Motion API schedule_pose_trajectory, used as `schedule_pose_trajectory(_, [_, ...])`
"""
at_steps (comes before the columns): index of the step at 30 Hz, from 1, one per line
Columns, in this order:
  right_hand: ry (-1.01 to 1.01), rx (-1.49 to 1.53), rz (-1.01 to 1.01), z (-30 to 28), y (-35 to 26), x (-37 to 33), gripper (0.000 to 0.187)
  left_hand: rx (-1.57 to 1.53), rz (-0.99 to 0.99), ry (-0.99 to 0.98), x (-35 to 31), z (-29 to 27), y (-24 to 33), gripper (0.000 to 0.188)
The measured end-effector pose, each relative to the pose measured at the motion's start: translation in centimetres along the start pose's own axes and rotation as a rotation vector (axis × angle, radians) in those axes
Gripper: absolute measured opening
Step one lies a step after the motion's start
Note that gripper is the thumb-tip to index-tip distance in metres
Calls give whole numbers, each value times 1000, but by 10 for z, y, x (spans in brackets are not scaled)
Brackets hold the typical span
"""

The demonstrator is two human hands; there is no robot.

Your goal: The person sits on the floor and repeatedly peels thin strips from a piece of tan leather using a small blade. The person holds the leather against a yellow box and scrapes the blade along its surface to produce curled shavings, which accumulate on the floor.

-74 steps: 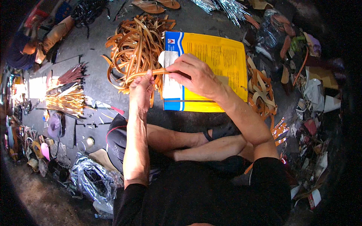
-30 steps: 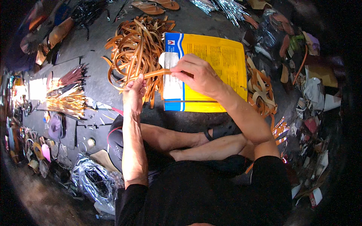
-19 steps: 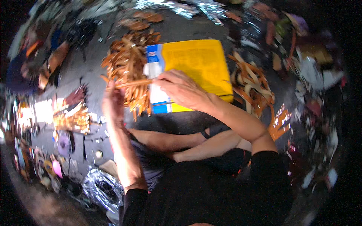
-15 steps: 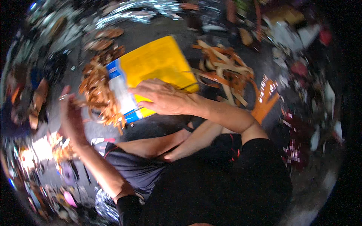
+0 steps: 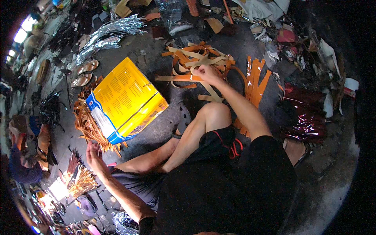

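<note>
My right hand (image 5: 208,74) reaches out to a loose pile of orange and tan leather-like strips (image 5: 219,58). Its fingers are closed on a pale strip (image 5: 196,70) at the near side of the pile. My left hand (image 5: 96,158) hovers low on the left, by the near left corner of a yellow box (image 5: 125,90) with a blue and white end. Its fingers are loosely bent and apart, and I see nothing held in them. Brown strips (image 5: 84,115) lie bunched along the left side of the box, partly hidden under it.
Flat orange strips (image 5: 256,78) lie right of the pile, beside my bent leg (image 5: 215,115). Dark red shiny sheets (image 5: 305,113) are farther right. Silvery strips (image 5: 113,33) lie at the far left, a pair of brown sandal-like pieces (image 5: 84,74) below them. Mixed scraps ring the floor.
My right hand has left the top of the yellow box and moved right to the strips, closing on one. My left hand has come down and nearer. The whole view has shifted.
</note>
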State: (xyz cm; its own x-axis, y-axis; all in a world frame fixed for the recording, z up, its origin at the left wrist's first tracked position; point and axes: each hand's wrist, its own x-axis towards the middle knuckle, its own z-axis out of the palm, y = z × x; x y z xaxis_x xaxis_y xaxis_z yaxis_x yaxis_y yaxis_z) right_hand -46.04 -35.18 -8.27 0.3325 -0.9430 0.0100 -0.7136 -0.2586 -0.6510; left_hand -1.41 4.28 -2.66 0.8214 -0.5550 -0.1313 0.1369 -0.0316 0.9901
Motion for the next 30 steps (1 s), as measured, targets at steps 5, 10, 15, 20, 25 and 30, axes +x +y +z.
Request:
schedule_pose_trajectory(5, [95, 434, -191, -4, -29, 30, 18, -58, 57, -59, -11, 16, 25, 35])
schedule_pose_trajectory(10, [26, 703, -139, -104, -77, 55, 18, -6, 111, -51, -23, 37, 49, 34])
schedule_pose_trajectory(15, [-69, 259, -514, -164, -142, 26, 18, 224, 244, -219, -37, 109, 80, 32])
schedule_pose_trajectory(20, [-356, 309, -650, -147, -211, -9, 18, 180, 558, -569, -66, 224, 126, 33])
schedule_pose_trajectory(25, [-502, 324, -733, -111, -240, -47, 16, 263, 180, -987, -58, 262, 119, 33])
schedule_pose_trajectory(30, [-879, 117, -486, -81, -176, -52, 20, 162, 6, -890, -58, 220, 118, 23])
